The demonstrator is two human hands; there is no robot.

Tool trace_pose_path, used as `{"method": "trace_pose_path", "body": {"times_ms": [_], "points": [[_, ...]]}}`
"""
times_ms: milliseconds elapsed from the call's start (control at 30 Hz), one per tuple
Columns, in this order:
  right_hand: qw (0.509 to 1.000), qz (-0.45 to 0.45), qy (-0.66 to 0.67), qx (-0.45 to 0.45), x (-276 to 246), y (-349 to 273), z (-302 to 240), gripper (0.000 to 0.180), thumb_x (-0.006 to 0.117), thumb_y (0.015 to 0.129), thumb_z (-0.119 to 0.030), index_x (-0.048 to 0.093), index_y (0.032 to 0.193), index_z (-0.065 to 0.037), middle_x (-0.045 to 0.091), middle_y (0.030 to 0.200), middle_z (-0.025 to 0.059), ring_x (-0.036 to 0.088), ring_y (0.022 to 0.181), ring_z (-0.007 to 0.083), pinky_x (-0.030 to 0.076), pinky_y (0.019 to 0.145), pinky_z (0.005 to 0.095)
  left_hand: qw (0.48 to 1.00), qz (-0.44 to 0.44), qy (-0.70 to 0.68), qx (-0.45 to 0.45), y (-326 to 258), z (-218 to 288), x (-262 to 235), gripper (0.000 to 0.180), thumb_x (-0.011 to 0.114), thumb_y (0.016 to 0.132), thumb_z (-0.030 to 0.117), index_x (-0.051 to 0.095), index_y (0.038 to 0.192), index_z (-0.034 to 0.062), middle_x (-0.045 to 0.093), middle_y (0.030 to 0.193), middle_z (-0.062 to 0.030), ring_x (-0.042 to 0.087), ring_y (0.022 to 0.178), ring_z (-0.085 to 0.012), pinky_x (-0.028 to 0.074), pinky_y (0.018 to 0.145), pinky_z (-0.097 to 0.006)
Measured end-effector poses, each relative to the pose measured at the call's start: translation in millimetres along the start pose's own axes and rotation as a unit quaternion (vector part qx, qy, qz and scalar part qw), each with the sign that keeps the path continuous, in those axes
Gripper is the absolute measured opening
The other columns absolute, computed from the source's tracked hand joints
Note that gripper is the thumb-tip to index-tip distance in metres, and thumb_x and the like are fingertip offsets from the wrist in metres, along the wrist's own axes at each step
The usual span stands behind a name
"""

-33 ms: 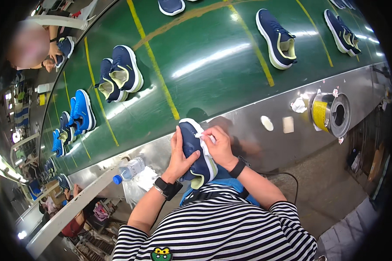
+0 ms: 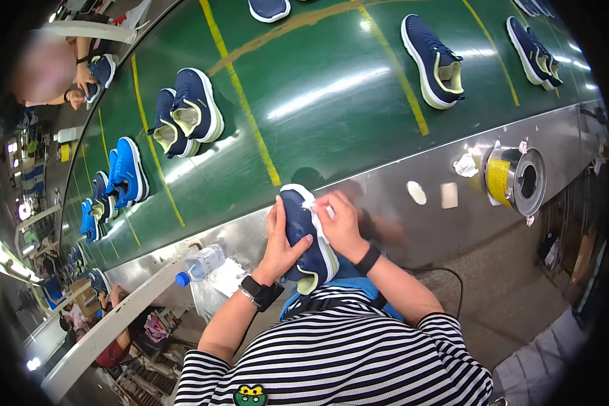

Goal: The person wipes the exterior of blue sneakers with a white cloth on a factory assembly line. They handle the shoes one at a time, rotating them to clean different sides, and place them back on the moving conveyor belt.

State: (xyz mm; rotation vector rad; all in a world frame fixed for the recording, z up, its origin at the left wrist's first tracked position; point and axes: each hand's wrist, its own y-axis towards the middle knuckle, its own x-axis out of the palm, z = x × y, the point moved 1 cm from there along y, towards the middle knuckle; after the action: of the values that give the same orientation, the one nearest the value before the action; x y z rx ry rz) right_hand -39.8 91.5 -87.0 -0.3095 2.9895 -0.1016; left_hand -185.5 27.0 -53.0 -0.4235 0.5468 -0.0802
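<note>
A navy sneaker with a white sole and pale yellow-green lining is held close to my body, toe pointing away from me. My left hand is wrapped round its left side, the thumb across the laces. In a pinch, my right hand holds a small white cloth against the sole's edge near the toe. More of the white cloth seems to hang below those fingers, though its lower part merges with the sole.
Pairs of navy and blue sneakers stand on a green conveyor belt beyond a metal ledge. The ledge carries a metal can and two pale pads. A plastic bottle is at left. Another person's hands hold a shoe.
My right hand's pinch has shifted very slightly along the sole's edge toward the toe. My left hand keeps its grip on the sneaker.
</note>
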Motion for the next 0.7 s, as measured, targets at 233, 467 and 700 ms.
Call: {"method": "trace_pose_path", "body": {"times_ms": [233, 467, 700], "points": [[0.997, -0.027, -0.054, -0.041, 3.0, 4.8, -10.5, 0.003, 0.059, 0.077, -0.001, 0.055, 0.077, 0.0, 0.052, 0.074, 0.0126, 0.054, 0.066, 0.0294, 0.043, 0.059, 0.0347, 1.0, -0.001, -0.026, -0.012, -0.3, 4.2, -2.2, 0.098, 0.068, 0.069, 0.016, 0.003, 0.141, 0.0015, 0.019, 0.135, -0.0251, 0.024, 0.127, -0.0376, 0.022, 0.105, -0.039], [0.993, -0.068, -0.069, -0.068, 11.0, 31.4, -18.8, 0.002, 0.054, 0.076, 0.001, 0.053, 0.076, 0.0, 0.048, 0.074, 0.0138, 0.049, 0.07, 0.0326, 0.04, 0.063, 0.0393, 0.999, 0.017, -0.043, -0.02, 1.4, 1.5, -2.4, 0.098, 0.068, 0.069, 0.016, 0.003, 0.141, 0.0013, 0.019, 0.136, -0.0237, 0.024, 0.126, -0.0364, 0.023, 0.105, -0.038], [0.992, -0.081, -0.062, -0.078, 5.0, 2.7, -12.6, 0.004, 0.057, 0.073, 0.004, 0.055, 0.073, 0.0, 0.049, 0.072, 0.0113, 0.05, 0.067, 0.0279, 0.041, 0.059, 0.035, 0.999, 0.014, -0.035, -0.013, -3.4, -1.7, -3.0, 0.098, 0.068, 0.069, 0.016, 0.004, 0.141, 0.0012, 0.019, 0.136, -0.0238, 0.023, 0.127, -0.0357, 0.023, 0.105, -0.038]]}}
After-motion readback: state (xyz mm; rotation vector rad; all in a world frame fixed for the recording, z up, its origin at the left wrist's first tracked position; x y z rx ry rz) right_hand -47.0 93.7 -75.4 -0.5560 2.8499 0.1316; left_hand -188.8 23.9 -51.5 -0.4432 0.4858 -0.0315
